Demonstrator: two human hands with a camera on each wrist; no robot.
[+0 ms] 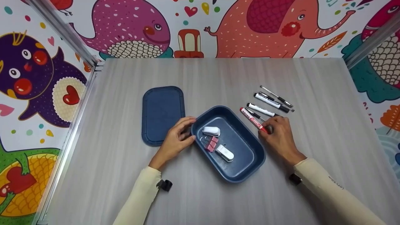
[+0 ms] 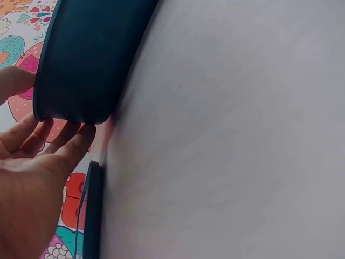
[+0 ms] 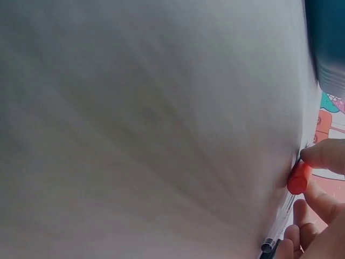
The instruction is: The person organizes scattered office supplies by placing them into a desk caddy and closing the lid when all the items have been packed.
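My left hand [image 1: 177, 139] holds the left corner of a dark blue plastic box [image 1: 229, 175], with thumb and fingers against its outer walls. Inside the box lie a white clip [image 1: 211, 131], another white clip [image 1: 225, 153] and a pink binder clip [image 1: 212, 144]. To the box's right, my right hand [image 1: 279, 137] pinches the red cap of a red-and-white marker [image 1: 251, 118]. In the right wrist view, thumb and forefinger meet round that red cap [image 3: 299, 179]. The marker's other end points away from me, beside the box. A pen [image 3: 277, 226] lies close to the fingers.
A flat blue lid [image 1: 163, 114] lies left of the box. Beyond my right hand are a black-capped white marker [image 1: 261, 109], another such marker [image 1: 270, 101], a clear pen [image 1: 275, 95] and other pens. Patterned walls border the grey table [image 1: 218, 78].
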